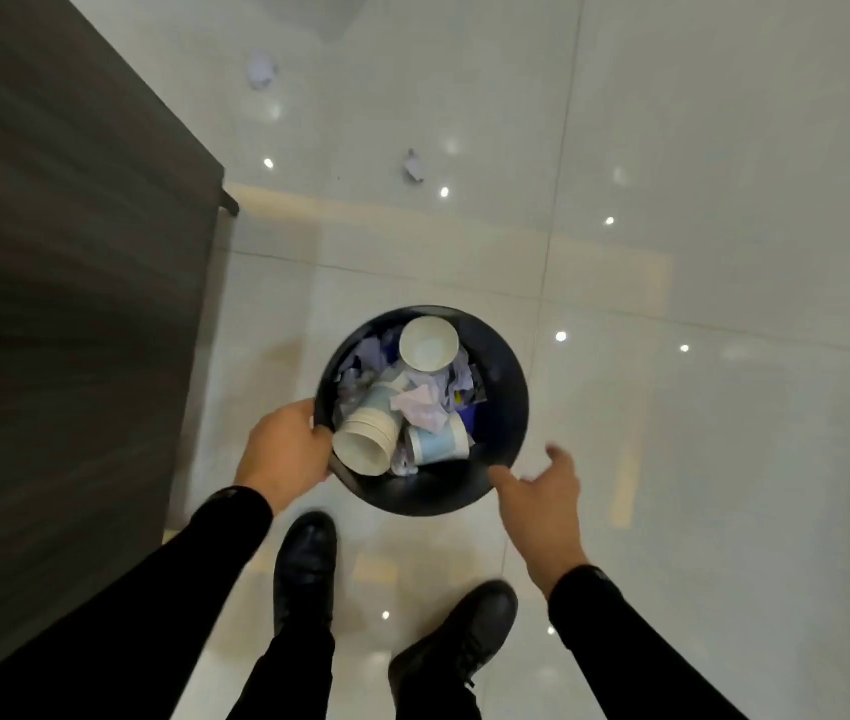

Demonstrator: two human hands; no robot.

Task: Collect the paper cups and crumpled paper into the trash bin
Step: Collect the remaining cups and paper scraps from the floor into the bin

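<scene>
A round black trash bin (503, 387) is held above the glossy floor, straight below me. Inside lie paper cups (429, 343) and crumpled paper (420, 405), with a stack of cups (363, 443) at the near left. My left hand (285, 449) grips the bin's left rim. My right hand (542, 498) hovers at the bin's near right edge with fingers spread, holding nothing. Two crumpled paper balls lie on the floor farther ahead, one (414, 166) in the middle and one (261, 70) near the table's far side.
A dark wood-grain table (64, 252) fills the left side, its corner leg (229, 202) ahead of the bin. My black shoes (305, 563) stand on the pale tiled floor (698, 226) just behind the bin.
</scene>
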